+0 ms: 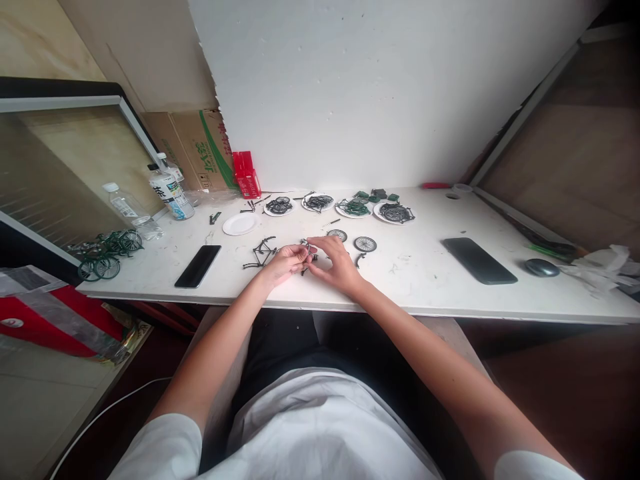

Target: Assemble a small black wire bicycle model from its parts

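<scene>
My left hand (286, 261) and my right hand (336, 261) meet over the white table (410, 293), both pinching a small dark metal part (308, 252) between their fingertips. A black miniature bicycle frame (261, 254) lies just left of my left hand. Two small spoked wheels (365, 244) lie just beyond my right hand. Small dark bits lie on the table under the hands.
Several white plates of dark and green parts (318, 202) line the back, plus an empty plate (239, 224). Two black phones (198, 266) (479, 260), a mouse (542, 267), bottles (170, 192), a red box (246, 174) and finished green model bicycles (107, 252) stand around.
</scene>
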Tool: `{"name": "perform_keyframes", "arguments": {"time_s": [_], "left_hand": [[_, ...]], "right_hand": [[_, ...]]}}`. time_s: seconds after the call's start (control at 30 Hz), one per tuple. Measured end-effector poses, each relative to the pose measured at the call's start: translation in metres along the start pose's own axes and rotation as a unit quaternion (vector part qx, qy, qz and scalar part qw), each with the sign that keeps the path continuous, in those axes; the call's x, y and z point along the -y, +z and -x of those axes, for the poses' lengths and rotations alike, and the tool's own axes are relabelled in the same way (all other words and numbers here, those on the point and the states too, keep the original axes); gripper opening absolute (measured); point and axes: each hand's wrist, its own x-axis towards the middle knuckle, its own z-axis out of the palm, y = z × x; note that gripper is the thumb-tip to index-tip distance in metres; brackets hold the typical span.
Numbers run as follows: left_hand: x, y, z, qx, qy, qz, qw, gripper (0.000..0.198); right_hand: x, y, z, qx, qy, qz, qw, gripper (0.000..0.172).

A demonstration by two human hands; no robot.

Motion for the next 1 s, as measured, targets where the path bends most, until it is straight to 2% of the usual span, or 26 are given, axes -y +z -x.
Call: {"name": "perform_keyframes", "arguments": {"time_s": [0.57, 0.63, 0.7, 0.77, 0.8, 0.9, 1.0], "left_hand": [[-0.002, -0.001, 0.001, 0.024, -0.022, -0.004, 0.999, 0.033], [-0.002, -0.001, 0.001, 0.024, -0.021, 0.001, 1.000, 0.033], [-0.003, 0.000, 0.002, 0.025, -0.018, 0.003, 1.000, 0.032], [-0.005, 0.002, 0.003, 0.026, -0.014, 0.003, 1.000, 0.031], [-0.005, 0.003, 0.003, 0.024, -0.012, 0.005, 1.000, 0.031], [-0.007, 0.005, 0.004, 0.014, -0.009, 0.009, 1.000, 0.030], [-0.007, 0.005, 0.003, 0.006, -0.012, 0.006, 1.000, 0.029]], "right_hand": [[0.003, 0.000, 0.000, 0.032, -0.004, 0.003, 0.999, 0.052], [0.004, -0.001, 0.000, 0.044, -0.008, 0.008, 0.999, 0.056], [0.005, -0.005, -0.001, 0.058, -0.018, 0.021, 0.998, 0.067], [0.004, -0.015, -0.007, 0.066, -0.020, 0.040, 0.997, 0.076], [0.003, -0.022, -0.011, 0.060, -0.013, 0.053, 0.997, 0.073], [-0.012, -0.056, -0.023, 0.030, 0.048, 0.117, 0.991, 0.044], [-0.043, -0.104, -0.024, -0.019, 0.152, 0.192, 0.969, 0.034]]}}
